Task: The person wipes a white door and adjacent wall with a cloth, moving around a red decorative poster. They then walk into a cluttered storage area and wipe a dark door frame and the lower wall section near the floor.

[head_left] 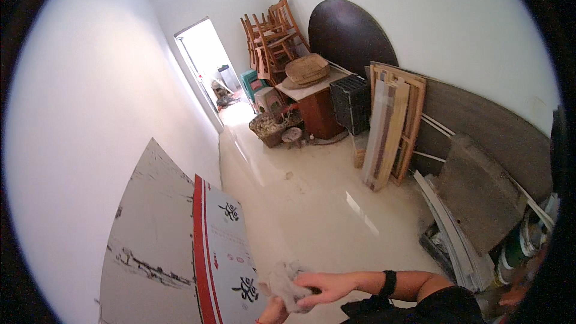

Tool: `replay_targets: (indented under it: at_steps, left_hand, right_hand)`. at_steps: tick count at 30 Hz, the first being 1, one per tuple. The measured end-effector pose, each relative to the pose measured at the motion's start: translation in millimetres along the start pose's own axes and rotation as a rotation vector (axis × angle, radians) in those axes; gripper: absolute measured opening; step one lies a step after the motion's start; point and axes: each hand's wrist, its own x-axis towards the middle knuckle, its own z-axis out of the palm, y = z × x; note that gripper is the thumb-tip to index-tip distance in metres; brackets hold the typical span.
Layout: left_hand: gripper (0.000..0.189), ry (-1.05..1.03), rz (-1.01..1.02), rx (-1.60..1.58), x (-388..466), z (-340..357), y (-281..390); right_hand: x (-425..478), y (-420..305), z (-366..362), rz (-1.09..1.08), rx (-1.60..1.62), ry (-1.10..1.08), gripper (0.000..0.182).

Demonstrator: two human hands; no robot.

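A crumpled greyish cloth (280,274) is bunched between my two hands at the bottom of the view. My right hand (330,285) grips it from the right, its fingers partly sunk in the folds; a black band circles that wrist. Low at the frame's edge, my left hand (275,309) holds the cloth from below, and only part of this hand shows. Just left of the hands stands a large flat panel (153,216), grey with black smears. Beside the grey area, a white section (229,238) of sheet bears a red stripe and black printed writing.
Glossy tiles cover the floor (310,202). Along the right wall stand wooden frames and planks (390,130), a black crate (350,103), a brown cabinet (320,112) and stacked wooden chairs (270,40). Boards (481,193) and buckets (517,247) crowd the lower right. A bright doorway (211,54) opens beyond.
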Motion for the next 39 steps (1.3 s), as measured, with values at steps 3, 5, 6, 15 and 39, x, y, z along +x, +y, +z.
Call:
replay_targets:
  at_steps: [3,5,6,15,39]
  left_hand:
    - [0.049,0.192,0.155,-0.472,23.5,0.5,70.8]
    - [0.046,0.284,0.209,-0.663,46.0,-13.0,92.1]
    - [0.045,0.326,0.218,-0.707,61.4,-22.2,98.5]
    - [0.05,0.325,-0.168,-0.563,216.8,-189.4,74.4]
    - [0.054,0.452,-0.207,-0.148,673.2,-440.9,353.1]
  right_hand:
    - [51.3,27.2,-42.6,-0.022,-0.1,-0.07,0.05]
    - [82.0,46.5,-71.3,-0.003,-0.203,-0.251,0.051]
    - [95.8,58.4,-82.7,0.001,-0.253,-0.339,0.051]
    - [194.3,215.0,-194.3,-0.036,0.102,-0.361,0.029]
    - [314.8,451.1,-705.6,0.629,0.147,0.797,0.035]
